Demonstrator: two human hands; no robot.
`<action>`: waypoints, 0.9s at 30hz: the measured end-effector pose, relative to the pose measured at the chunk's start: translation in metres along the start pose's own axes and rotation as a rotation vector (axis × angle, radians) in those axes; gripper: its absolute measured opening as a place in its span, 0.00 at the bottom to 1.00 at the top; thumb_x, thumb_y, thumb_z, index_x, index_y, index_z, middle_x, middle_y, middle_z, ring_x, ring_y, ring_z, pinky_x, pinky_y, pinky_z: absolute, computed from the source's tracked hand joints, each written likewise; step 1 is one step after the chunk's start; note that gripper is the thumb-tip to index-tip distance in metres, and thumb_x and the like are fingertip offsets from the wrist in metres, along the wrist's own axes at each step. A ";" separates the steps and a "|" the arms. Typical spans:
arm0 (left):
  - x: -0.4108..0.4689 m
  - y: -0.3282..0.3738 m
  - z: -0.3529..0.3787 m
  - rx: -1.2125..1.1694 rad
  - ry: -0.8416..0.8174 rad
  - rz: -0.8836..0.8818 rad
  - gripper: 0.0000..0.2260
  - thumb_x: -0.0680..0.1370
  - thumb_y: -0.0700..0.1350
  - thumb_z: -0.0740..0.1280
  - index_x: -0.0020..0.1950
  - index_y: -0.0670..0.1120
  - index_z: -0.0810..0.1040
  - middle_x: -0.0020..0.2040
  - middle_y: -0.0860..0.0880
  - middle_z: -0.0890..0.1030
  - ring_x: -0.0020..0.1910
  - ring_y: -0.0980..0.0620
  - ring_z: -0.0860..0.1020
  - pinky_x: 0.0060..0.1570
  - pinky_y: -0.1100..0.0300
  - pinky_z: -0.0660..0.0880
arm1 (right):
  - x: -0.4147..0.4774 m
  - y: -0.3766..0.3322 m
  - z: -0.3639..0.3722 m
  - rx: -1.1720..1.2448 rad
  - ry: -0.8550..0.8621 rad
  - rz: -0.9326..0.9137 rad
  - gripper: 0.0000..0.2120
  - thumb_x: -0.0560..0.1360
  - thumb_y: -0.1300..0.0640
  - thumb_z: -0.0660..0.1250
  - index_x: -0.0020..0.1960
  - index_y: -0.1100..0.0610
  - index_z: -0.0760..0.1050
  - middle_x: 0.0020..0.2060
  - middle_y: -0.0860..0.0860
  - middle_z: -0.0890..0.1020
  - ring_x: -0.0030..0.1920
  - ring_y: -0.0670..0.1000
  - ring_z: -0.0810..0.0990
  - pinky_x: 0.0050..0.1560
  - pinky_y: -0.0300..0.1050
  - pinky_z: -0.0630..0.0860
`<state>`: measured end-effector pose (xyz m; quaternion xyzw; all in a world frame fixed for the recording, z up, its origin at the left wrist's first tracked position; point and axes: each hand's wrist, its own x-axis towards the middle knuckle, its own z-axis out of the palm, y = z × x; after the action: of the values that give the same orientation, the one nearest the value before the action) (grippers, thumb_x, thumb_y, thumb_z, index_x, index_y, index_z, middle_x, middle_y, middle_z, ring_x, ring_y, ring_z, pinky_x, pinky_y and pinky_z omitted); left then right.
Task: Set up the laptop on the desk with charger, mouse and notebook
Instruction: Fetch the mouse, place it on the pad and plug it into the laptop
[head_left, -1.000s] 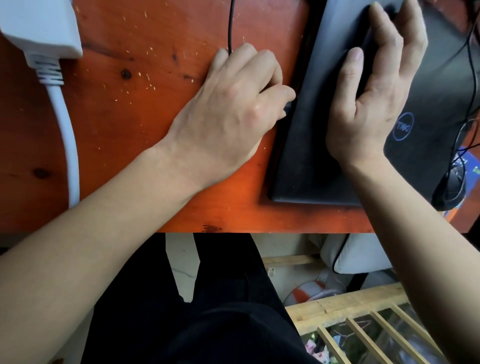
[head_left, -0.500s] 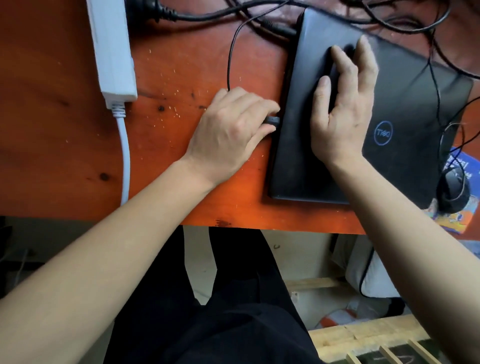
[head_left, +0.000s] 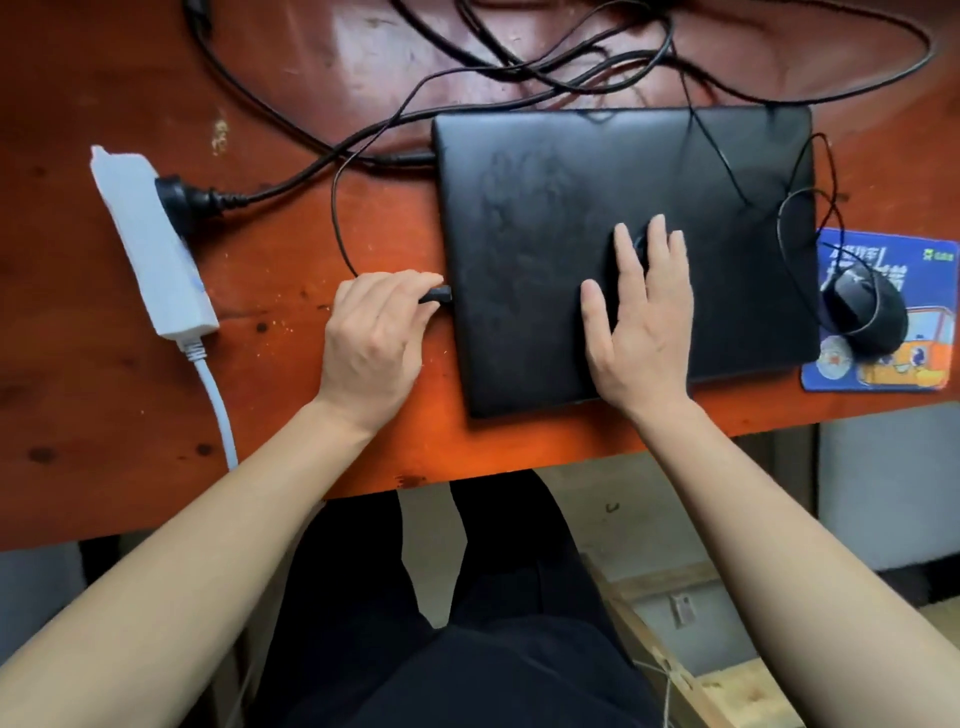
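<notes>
A closed black laptop (head_left: 530, 218) lies on the red-brown wooden desk (head_left: 93, 395). My left hand (head_left: 371, 340) pinches a small black cable plug (head_left: 435, 296) against the laptop's left edge; its thin black cord loops back over the desk. My right hand (head_left: 641, 322) rests flat on the lid with fingers spread. A thicker charger cable (head_left: 311, 166) runs from a black mains plug (head_left: 179, 200) in a white power strip (head_left: 156, 244) to the laptop's rear left side. A black mouse (head_left: 865, 309) sits on a blue mouse pad (head_left: 924, 322) to the right.
Several black cords (head_left: 571, 62) tangle across the back of the desk, and one crosses the lid's right side. The power strip's white cord (head_left: 218, 405) drops over the front edge. Below the desk are my dark trousers and a wooden frame (head_left: 727, 680).
The view has pulled back and now takes in the whole laptop, mouse and pad. My right hand has slid from the lid's left part toward its middle. My left hand stays at the plug.
</notes>
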<state>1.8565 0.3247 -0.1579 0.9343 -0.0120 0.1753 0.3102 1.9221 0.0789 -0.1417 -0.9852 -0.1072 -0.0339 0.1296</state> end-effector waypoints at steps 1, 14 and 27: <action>0.000 -0.001 -0.001 0.003 -0.007 0.006 0.07 0.78 0.37 0.69 0.55 0.39 0.81 0.49 0.44 0.84 0.48 0.44 0.81 0.48 0.50 0.74 | -0.003 0.000 0.002 -0.015 0.009 0.014 0.27 0.83 0.49 0.60 0.77 0.62 0.67 0.77 0.66 0.63 0.77 0.69 0.60 0.77 0.58 0.58; 0.023 0.014 -0.032 0.198 -0.276 -0.206 0.10 0.77 0.49 0.71 0.55 0.48 0.82 0.46 0.48 0.83 0.49 0.44 0.79 0.39 0.52 0.74 | -0.007 -0.005 0.003 -0.026 0.002 0.070 0.28 0.83 0.45 0.57 0.78 0.57 0.65 0.79 0.61 0.61 0.79 0.64 0.57 0.78 0.56 0.57; 0.033 0.025 -0.029 0.222 -0.409 -0.097 0.09 0.80 0.45 0.65 0.55 0.44 0.83 0.51 0.47 0.81 0.51 0.43 0.75 0.45 0.48 0.77 | -0.002 -0.012 -0.013 -0.060 -0.176 0.122 0.30 0.83 0.45 0.55 0.81 0.57 0.58 0.81 0.60 0.54 0.81 0.63 0.51 0.79 0.57 0.51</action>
<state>1.8751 0.3246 -0.1106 0.9782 -0.0102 -0.0324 0.2048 1.9167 0.0866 -0.1261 -0.9924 -0.0569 0.0577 0.0921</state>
